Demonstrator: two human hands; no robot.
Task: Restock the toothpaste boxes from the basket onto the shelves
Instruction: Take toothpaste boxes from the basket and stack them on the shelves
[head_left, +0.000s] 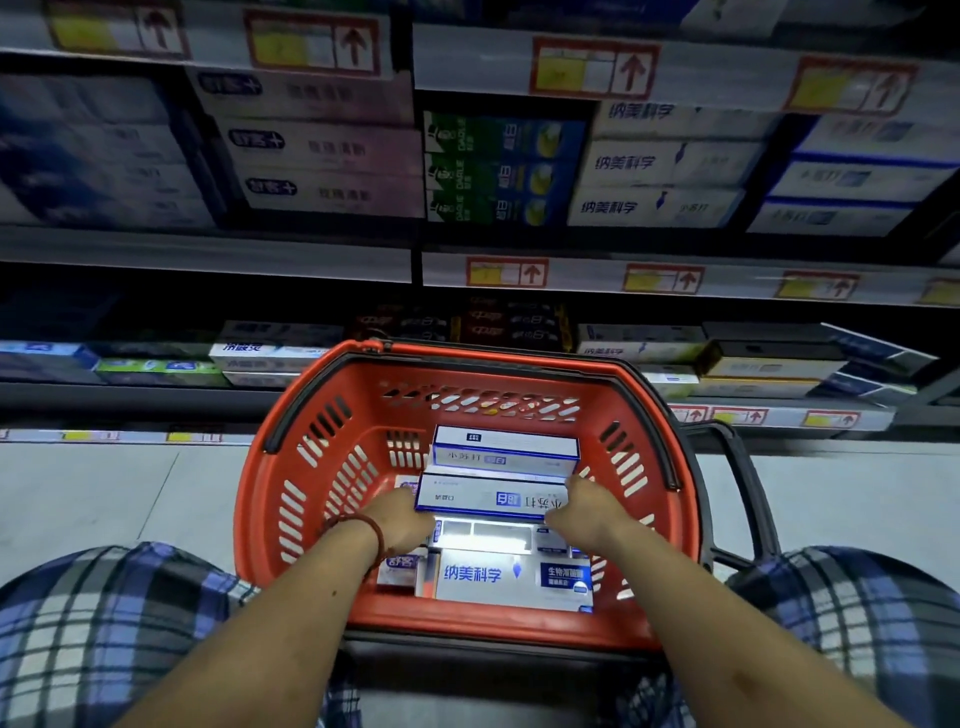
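Note:
A red plastic basket (306, 415) stands on the floor in front of me, holding several toothpaste boxes. Both hands grip one white box with blue edges (488, 500): my left hand (400, 519) holds its left end and my right hand (587, 512) its right end. The box sits slightly above the pile. A matching white and blue box (506, 451) lies just behind it. A larger white box with blue lettering (511, 577) lies at the basket's near side. The shelves (208, 254) ahead carry rows of toothpaste boxes.
The basket's black handles (737, 467) hang down at both sides. Shelf rails carry yellow and red price tags (506, 273). The lowest shelf (130, 400) sits just behind the basket. Grey floor tiles (104, 493) lie left and right. My knees in plaid fabric flank the basket.

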